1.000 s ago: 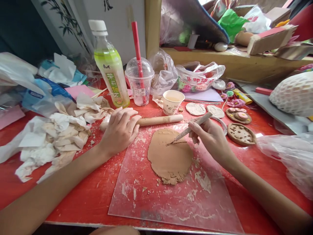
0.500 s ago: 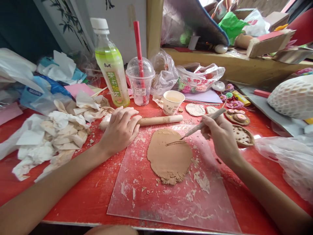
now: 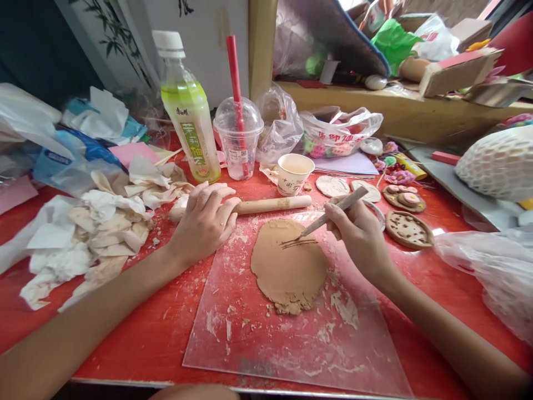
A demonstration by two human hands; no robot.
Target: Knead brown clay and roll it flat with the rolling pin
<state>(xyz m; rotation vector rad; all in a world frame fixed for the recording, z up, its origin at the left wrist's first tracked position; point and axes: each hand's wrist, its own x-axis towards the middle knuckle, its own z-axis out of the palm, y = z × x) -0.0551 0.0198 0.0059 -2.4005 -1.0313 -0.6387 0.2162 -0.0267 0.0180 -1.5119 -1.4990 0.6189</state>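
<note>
A flat slab of brown clay (image 3: 287, 272) lies on a clear plastic sheet (image 3: 245, 344), with several thin scored lines near its upper part. My right hand (image 3: 360, 236) pinches a grey-brown, pointed clay tool (image 3: 333, 212), whose tip touches the slab at those lines. To the left, my left hand (image 3: 208, 219) rests over a wooden rolling pin (image 3: 272, 205), fingers laid across it rather than wrapped tight. The pin lies just beyond the slab's far edge.
Behind the pin stand a paper cup (image 3: 293, 176), a lidded plastic cup (image 3: 239, 139) and a tea bottle (image 3: 189, 116). Crumpled tissues (image 3: 100, 228) pile up at left. Decorated clay discs (image 3: 409, 229) and a plastic bag (image 3: 495, 272) lie at right.
My right hand has moved left with the clay tool, its tip tracing leftward over the slab. Another scored line shows. The left hand stays on the rolling pin.
</note>
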